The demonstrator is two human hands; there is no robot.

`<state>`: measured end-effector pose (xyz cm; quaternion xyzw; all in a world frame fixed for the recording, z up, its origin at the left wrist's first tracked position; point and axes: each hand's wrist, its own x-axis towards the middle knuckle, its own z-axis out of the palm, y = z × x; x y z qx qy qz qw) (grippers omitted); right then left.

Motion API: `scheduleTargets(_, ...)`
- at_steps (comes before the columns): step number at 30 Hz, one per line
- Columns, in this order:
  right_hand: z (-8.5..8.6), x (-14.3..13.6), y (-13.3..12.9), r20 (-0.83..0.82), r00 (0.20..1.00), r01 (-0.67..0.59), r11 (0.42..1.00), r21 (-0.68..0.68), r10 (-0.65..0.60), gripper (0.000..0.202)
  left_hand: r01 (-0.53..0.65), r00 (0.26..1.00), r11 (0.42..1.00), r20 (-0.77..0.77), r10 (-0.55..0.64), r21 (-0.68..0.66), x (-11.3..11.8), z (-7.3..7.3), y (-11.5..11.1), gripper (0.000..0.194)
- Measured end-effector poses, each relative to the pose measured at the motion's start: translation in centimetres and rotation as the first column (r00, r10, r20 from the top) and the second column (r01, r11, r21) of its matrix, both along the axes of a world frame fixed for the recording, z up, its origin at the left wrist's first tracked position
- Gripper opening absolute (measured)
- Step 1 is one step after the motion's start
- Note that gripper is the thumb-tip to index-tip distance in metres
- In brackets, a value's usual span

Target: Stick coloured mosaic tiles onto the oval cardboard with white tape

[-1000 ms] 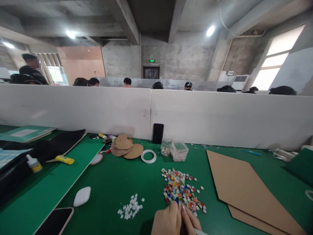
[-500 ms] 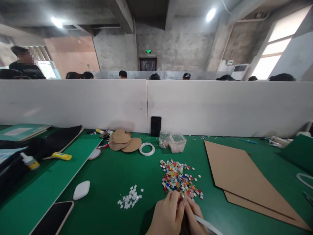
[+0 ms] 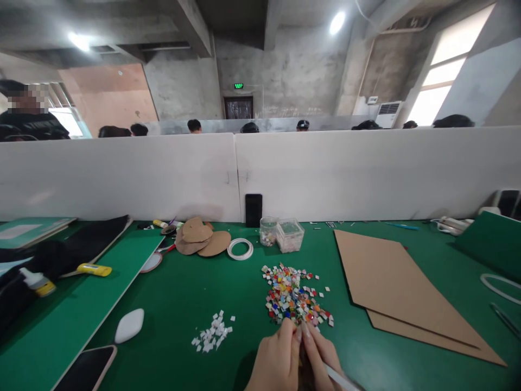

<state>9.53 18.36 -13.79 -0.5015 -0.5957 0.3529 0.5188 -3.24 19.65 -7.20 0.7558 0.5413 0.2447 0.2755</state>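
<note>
At the bottom centre, my left hand (image 3: 274, 355) and my right hand (image 3: 323, 347) meet, their fingertips pressed together. Between them is something brown and mostly hidden, too covered to name. A white strip-like tool (image 3: 340, 377) sticks out from under my right hand toward the lower right. Just beyond my fingertips lies a pile of small multicoloured tiles (image 3: 291, 293). Left of my hands is a smaller pile of white tile pieces (image 3: 214, 332).
Beyond the tiles stand a clear box (image 3: 290, 236) and a round jar (image 3: 268, 232). Cardboard sheets (image 3: 394, 282) lie right; cardboard discs (image 3: 215, 244), a white ring (image 3: 240, 249), a white case (image 3: 129, 326) and a phone (image 3: 87, 369) lie left. A white partition (image 3: 366, 174) closes the back.
The view has turned slightly to the right, so things appear shifted left. My hands stay together, with the fingers slightly shifted.
</note>
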Motion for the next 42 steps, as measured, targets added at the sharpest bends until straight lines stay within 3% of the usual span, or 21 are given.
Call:
scheduleTargets(4, 0.8, -0.5, 0.8, 0.084, 0.995, 0.046, 0.998, 0.031, -0.049, 0.035, -0.017, 0.998, 1.000, 0.054, 0.016, 0.014, 0.0, -0.3, 0.0, 0.019)
scheduleTargets(8, 1.9, -0.6, 1.7, 0.187, 0.973, -0.144, 0.989, 0.035, 0.135, 0.037, -0.028, 0.997, 0.999, 0.076, 0.026, 0.027, -0.1, -0.8, 0.1, 0.021)
scheduleTargets(13, 1.2, 0.2, 1.0, 0.273, 0.962, -0.048, 0.968, 0.244, -0.021, 0.033, -0.005, 0.999, 1.000, 0.037, 0.004, 0.022, -0.2, -0.5, 0.0, 0.021)
scheduleTargets(19, 0.9, 0.5, 0.7, 0.340, 0.940, -0.090, 0.937, 0.339, -0.033, 0.037, 0.073, 0.996, 0.997, -0.054, -0.072, 0.035, -0.5, 0.8, 0.1, 0.024)
scheduleTargets(26, 2.7, 0.4, 1.8, 0.334, 0.932, -0.208, 0.961, 0.181, 0.139, 0.042, 0.064, 0.995, 0.995, -0.077, -0.059, 0.070, -0.6, 0.8, 0.0, 0.024)
scheduleTargets(32, 4.7, 0.5, 1.5, 0.300, 0.935, -0.221, 0.972, 0.076, 0.189, 0.044, 0.058, 0.998, 0.996, -0.021, -0.057, 0.074, -0.8, 1.1, 0.0, 0.024)
scheduleTargets(36, 4.4, 0.4, 1.7, 0.301, 0.937, -0.216, 0.971, 0.105, 0.176, 0.045, 0.078, 0.997, 0.983, -0.040, -0.072, 0.169, -0.8, 1.1, -0.2, 0.020)
scheduleTargets(38, 4.0, 0.4, 1.9, 0.329, 0.926, -0.236, 0.964, 0.120, 0.186, 0.043, 0.056, 0.998, 0.988, 0.034, -0.062, 0.145, -0.8, 1.0, -0.2, 0.021)
scheduleTargets(40, 3.6, 0.2, 2.0, 0.387, 0.896, -0.284, 0.950, 0.128, 0.216, 0.043, -0.033, 0.980, 0.998, 0.198, 0.021, 0.055, -1.0, 1.0, 0.0, 0.024)
scheduleTargets(42, 3.4, 0.1, 1.8, 0.457, 0.853, -0.356, 0.921, 0.158, 0.252, 0.043, -0.147, 0.894, 0.986, 0.415, 0.169, -0.085, -1.4, 1.4, 0.5, 0.029)
